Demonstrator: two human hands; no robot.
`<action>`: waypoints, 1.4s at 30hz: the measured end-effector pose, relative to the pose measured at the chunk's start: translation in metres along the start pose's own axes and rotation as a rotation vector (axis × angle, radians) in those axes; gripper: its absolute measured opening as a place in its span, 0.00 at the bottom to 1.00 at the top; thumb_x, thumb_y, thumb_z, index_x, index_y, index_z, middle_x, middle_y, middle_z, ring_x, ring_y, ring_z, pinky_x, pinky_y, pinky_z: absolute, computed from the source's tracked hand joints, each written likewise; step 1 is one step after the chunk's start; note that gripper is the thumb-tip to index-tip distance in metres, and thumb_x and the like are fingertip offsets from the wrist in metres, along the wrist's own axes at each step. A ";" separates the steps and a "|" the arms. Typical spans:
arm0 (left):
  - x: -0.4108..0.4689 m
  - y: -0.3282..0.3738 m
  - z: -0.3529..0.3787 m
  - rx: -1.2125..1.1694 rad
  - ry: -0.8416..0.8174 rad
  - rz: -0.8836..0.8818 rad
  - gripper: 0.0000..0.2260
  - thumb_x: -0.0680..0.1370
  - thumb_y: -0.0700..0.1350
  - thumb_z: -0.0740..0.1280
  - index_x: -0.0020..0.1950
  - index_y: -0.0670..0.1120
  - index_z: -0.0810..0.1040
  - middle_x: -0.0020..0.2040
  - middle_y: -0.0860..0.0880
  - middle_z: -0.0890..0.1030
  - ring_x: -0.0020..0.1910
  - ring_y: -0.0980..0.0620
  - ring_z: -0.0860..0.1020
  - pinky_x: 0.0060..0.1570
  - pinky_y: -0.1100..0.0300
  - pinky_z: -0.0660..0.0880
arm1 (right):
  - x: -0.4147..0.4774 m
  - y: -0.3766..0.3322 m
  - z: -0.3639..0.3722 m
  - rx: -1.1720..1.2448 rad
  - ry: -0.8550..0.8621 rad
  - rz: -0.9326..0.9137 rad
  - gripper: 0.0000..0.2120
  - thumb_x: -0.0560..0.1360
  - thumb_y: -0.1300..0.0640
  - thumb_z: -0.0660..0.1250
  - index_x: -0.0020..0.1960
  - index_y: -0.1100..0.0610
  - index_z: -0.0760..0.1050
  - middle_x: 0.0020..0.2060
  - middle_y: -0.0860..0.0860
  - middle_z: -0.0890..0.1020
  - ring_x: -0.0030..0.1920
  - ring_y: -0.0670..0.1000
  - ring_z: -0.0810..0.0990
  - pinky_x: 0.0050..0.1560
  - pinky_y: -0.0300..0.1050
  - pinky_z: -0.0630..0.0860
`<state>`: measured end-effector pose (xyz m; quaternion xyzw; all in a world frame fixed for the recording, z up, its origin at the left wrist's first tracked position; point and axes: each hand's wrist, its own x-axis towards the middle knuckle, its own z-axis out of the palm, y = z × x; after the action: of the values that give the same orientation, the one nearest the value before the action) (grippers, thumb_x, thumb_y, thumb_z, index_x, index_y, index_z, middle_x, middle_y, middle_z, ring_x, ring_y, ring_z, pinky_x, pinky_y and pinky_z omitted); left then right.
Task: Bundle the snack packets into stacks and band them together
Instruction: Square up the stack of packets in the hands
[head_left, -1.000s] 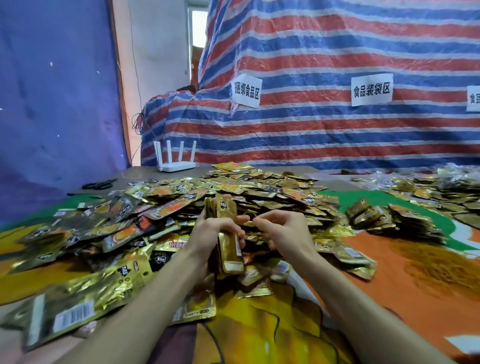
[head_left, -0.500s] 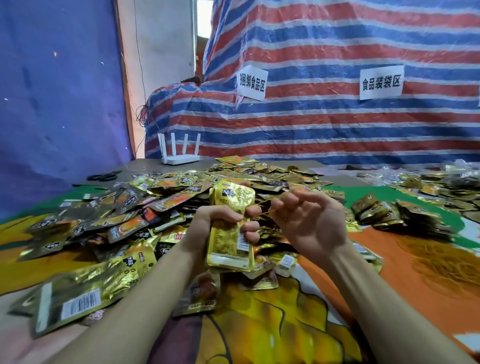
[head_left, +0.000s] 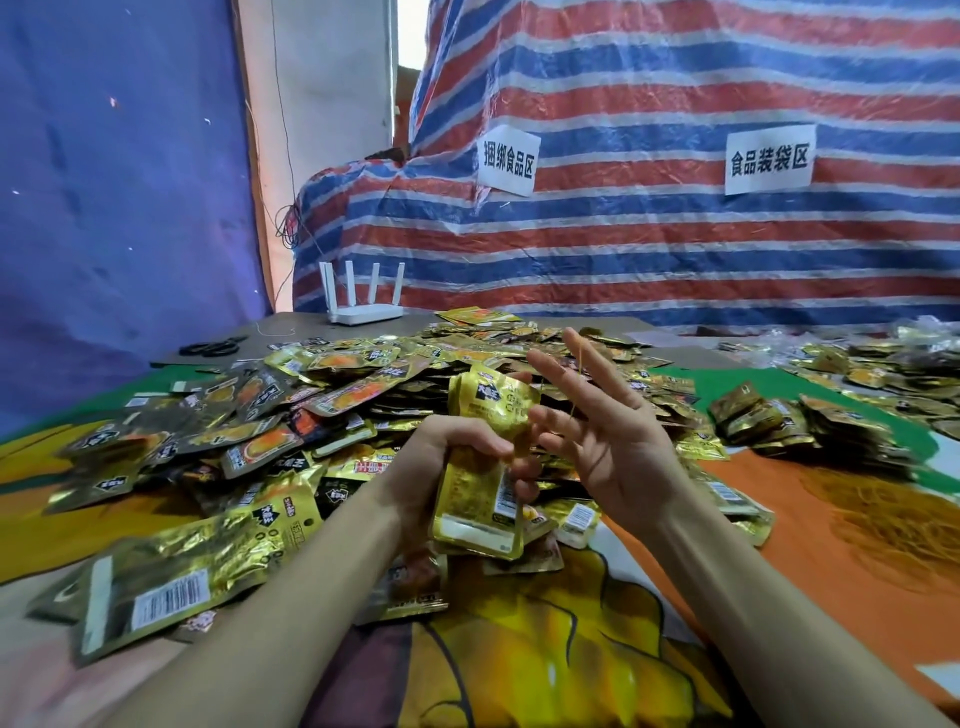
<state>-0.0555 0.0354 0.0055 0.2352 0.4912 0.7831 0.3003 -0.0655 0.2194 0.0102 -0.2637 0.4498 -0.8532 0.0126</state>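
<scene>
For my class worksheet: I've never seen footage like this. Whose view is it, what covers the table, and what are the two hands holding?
No machine here: a person wears a camera on the head, so the picture looks down at their own bare hands. The left hand grips a stack of gold snack packets. The right hand is spread open, a thin rubber band stretched over its fingers. A heap of loose packets covers the colourful cloth; stacked bundles lie to the right.

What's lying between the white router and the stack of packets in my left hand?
In the head view, the heap of loose gold snack packets fills the stretch between the router and the stack that your left hand holds.
</scene>
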 end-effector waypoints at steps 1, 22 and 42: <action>-0.001 0.000 0.001 0.044 0.063 0.000 0.12 0.66 0.40 0.69 0.48 0.41 0.83 0.38 0.45 0.77 0.37 0.48 0.76 0.42 0.54 0.76 | -0.001 -0.002 -0.002 -0.016 -0.013 -0.001 0.22 0.76 0.61 0.68 0.68 0.48 0.76 0.64 0.53 0.82 0.49 0.58 0.87 0.35 0.42 0.83; 0.025 -0.002 0.011 -0.013 0.921 0.699 0.27 0.79 0.52 0.70 0.74 0.46 0.64 0.57 0.40 0.82 0.54 0.40 0.84 0.53 0.40 0.81 | -0.015 0.041 0.029 -0.858 -0.064 -0.213 0.24 0.70 0.58 0.79 0.60 0.40 0.76 0.69 0.27 0.69 0.71 0.34 0.69 0.64 0.27 0.68; 0.019 -0.010 0.010 -0.173 0.476 0.357 0.26 0.77 0.62 0.63 0.44 0.41 0.88 0.46 0.42 0.85 0.48 0.44 0.85 0.53 0.49 0.82 | -0.017 0.038 0.032 -0.913 0.034 -0.131 0.31 0.68 0.40 0.71 0.69 0.44 0.72 0.62 0.45 0.72 0.60 0.37 0.75 0.58 0.32 0.75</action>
<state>-0.0598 0.0588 0.0019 0.1011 0.4301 0.8955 0.0535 -0.0440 0.1772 -0.0120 -0.2564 0.7619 -0.5710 -0.1663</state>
